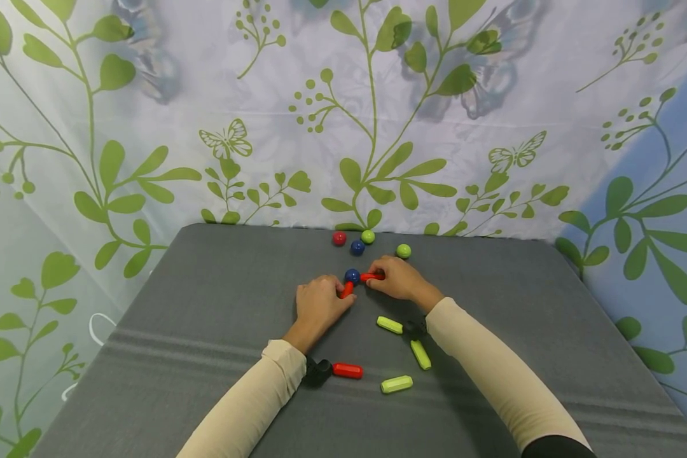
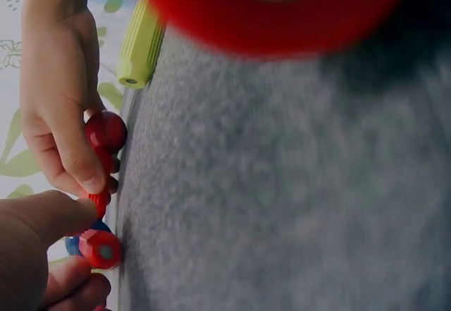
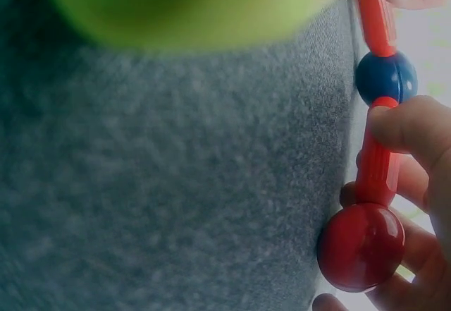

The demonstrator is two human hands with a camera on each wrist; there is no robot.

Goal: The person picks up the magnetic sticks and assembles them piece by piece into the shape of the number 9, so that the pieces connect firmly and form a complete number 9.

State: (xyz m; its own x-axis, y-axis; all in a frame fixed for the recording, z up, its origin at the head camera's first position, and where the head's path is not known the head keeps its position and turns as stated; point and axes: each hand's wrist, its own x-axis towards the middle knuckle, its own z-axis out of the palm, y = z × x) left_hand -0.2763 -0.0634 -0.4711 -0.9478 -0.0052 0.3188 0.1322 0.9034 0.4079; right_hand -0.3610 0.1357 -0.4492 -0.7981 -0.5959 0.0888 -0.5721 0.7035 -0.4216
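A blue ball (image 1: 352, 275) joins two red rods in the middle of the grey table. My left hand (image 1: 317, 305) pinches the nearer rod (image 1: 346, 290) between thumb and fingers; its hexagonal end (image 2: 102, 251) faces the left wrist camera. The other rod (image 3: 378, 159) runs rightward from the ball, and my right hand (image 1: 397, 278) grips it. At that rod's far end sits a red ball (image 3: 361, 247), visible in both wrist views but covered by the right hand in the head view. The blue ball (image 3: 387, 78) touches both rod ends.
Behind the hands lie a red ball (image 1: 339, 238), a blue ball (image 1: 357, 247) and two green balls (image 1: 403, 250). Nearer me are a red rod (image 1: 347, 370) and three yellow-green rods (image 1: 397, 384). A leaf-patterned curtain (image 1: 286, 146) hangs behind the table (image 1: 235, 305).
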